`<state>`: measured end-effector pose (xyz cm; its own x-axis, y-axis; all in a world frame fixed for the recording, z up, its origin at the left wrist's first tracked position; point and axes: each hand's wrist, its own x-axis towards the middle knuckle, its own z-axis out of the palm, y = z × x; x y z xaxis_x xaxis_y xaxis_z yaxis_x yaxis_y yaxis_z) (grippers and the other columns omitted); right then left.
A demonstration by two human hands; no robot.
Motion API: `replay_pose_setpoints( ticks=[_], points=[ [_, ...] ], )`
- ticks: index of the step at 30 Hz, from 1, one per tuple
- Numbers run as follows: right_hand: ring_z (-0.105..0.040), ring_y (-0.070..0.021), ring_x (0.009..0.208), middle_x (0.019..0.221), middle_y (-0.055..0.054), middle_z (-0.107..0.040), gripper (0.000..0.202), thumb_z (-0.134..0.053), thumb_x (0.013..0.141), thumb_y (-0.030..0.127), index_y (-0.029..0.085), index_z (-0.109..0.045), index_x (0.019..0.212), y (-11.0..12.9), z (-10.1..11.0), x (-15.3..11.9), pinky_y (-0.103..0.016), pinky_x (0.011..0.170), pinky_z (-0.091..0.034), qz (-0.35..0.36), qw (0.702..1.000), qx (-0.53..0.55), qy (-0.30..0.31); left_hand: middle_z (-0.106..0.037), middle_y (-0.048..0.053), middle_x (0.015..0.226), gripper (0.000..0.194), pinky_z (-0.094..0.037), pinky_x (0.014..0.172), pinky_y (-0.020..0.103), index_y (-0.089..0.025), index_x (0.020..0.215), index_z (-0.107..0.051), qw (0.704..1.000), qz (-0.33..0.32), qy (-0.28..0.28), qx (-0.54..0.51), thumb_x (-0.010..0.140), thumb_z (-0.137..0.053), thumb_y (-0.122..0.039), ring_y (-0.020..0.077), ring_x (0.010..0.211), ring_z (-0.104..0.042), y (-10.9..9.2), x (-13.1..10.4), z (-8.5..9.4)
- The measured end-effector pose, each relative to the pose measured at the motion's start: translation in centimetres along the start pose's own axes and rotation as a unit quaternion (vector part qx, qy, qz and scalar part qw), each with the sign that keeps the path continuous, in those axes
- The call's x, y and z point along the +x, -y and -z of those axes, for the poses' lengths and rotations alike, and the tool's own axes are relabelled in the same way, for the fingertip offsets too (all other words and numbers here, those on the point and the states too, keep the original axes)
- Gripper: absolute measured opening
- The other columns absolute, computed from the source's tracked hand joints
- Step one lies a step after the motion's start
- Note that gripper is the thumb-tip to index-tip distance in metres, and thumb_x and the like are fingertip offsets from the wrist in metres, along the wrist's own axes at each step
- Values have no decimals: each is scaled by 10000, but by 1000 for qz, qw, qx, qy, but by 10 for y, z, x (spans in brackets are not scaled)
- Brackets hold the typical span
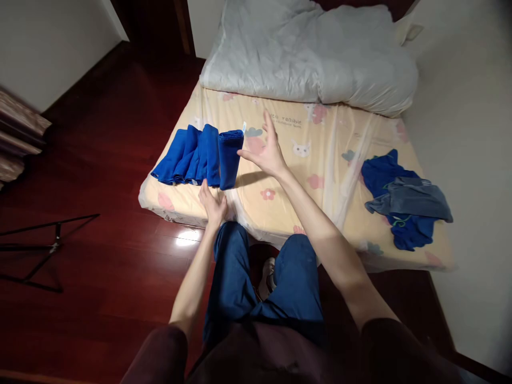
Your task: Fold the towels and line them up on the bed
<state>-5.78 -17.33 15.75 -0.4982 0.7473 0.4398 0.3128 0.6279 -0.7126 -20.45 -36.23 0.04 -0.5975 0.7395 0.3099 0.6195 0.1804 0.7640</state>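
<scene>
On the left of the bed stands a row of several folded blue cloths (186, 156), leaning against each other. At its right end a thicker folded blue cloth (231, 160) stands upright, with a small pale tag at its top corner. My right hand (269, 152) is just right of this cloth, fingers and thumb spread, the thumb tip close to its edge; whether it touches I cannot tell. Near the lower front of the row, my left hand (213, 205) has its fingers apart and holds nothing. Its fingertips are close to the cloths' bottom edge.
The bed has a yellow patterned sheet (288, 181) under a clear-looking cover. A grey-white quilt (312, 53) lies bunched at the far end. Rumpled blue and grey clothes (416, 200) lie at the right. Black tripod legs (54, 248) stand on the floor at left.
</scene>
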Motion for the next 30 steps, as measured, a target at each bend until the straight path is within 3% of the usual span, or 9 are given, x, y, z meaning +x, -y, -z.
replay_pose_setpoints(
  ticks=[2, 4, 6, 9, 11, 14, 18, 21, 30],
  points=[
    [-282, -314, 1608, 1750, -104, -247, 979, -673, 910, 679, 331, -188, 1686, -12, 17, -55, -589, 1294, -300, -40, 997, -35, -56, -395, 234, 1630, 753, -299, 1265, 539, -130, 1644, -259, 1000, 4, 7, 16, 994, -541, -386, 333, 1534, -359, -6, -72, 27],
    [-335, -294, 1587, 1732, -124, -291, 848, -543, 994, 641, 304, -191, 1687, -25, 29, -135, -590, 1283, -322, -107, 985, -69, -117, -406, 209, 1642, 667, -334, 1254, 559, -171, 1636, -327, 992, -6, 107, 59, 1034, -492, -409, 337, 1542, -370, -9, -154, 55],
    [-413, -303, 1541, 1667, -173, -407, 752, -485, 1020, 588, 230, -304, 1656, -31, 37, -230, -583, 1263, -362, -198, 962, -118, -149, -367, 195, 1679, 697, -418, 1208, 548, -203, 1651, -335, 976, 20, 191, 105, 1034, -503, -483, 351, 1540, -389, -9, -224, 79],
    [-430, -359, 1524, 1571, -196, -536, 593, -455, 1023, 504, 186, -542, 1517, -18, 41, -363, -643, 1224, -381, -280, 931, -227, -45, -325, 222, 1697, 824, -508, 1123, 545, -177, 1691, -241, 955, 77, 227, 173, 1022, -499, -582, 383, 1497, -456, -8, -279, 98],
    [-307, -368, 1596, 1668, -126, -438, 532, -478, 1021, 485, 251, -590, 1486, -2, 42, -423, -674, 1228, -353, -278, 917, -283, 39, -288, 260, 1702, 872, -481, 1148, 555, -112, 1691, -224, 947, 69, 227, 214, 1016, -505, -588, 406, 1514, -426, -10, -281, 97],
    [-269, -354, 1616, 1719, -91, -353, 526, -432, 1051, 457, 261, -562, 1521, 16, 41, -459, -668, 1207, -387, -279, 908, -310, 53, -191, 280, 1726, 860, -404, 1206, 574, -62, 1676, -260, 931, 17, 241, 274, 1006, -547, -518, 436, 1574, -300, -23, -253, 79],
    [-344, -353, 1583, 1685, -91, -419, 484, -438, 1051, 421, 231, -634, 1449, 15, 42, -455, -629, 1205, -414, -264, 917, -299, 11, -100, 267, 1747, 851, -409, 1175, 613, -142, 1688, -286, 902, -15, 278, 329, 972, -620, -458, 477, 1578, -258, -43, -205, 51],
    [-367, -342, 1570, 1665, -91, -453, 454, -458, 1042, 398, 231, -672, 1405, 9, 43, -451, -601, 1223, -404, -249, 926, -285, -11, -106, 269, 1746, 866, -412, 1161, 622, -168, 1689, -294, 892, -15, 285, 350, 955, -648, -462, 487, 1567, -274, -49, -185, 38],
    [-375, -330, 1567, 1654, -79, -472, 433, -465, 1046, 385, 219, -688, 1378, 7, 47, -457, -574, 1241, -387, -242, 936, -253, -30, -143, 243, 1749, 841, -425, 1162, 585, -178, 1689, -301, 896, -20, 276, 347, 974, -608, -498, 461, 1569, -287, -43, -182, 33]
  ],
)
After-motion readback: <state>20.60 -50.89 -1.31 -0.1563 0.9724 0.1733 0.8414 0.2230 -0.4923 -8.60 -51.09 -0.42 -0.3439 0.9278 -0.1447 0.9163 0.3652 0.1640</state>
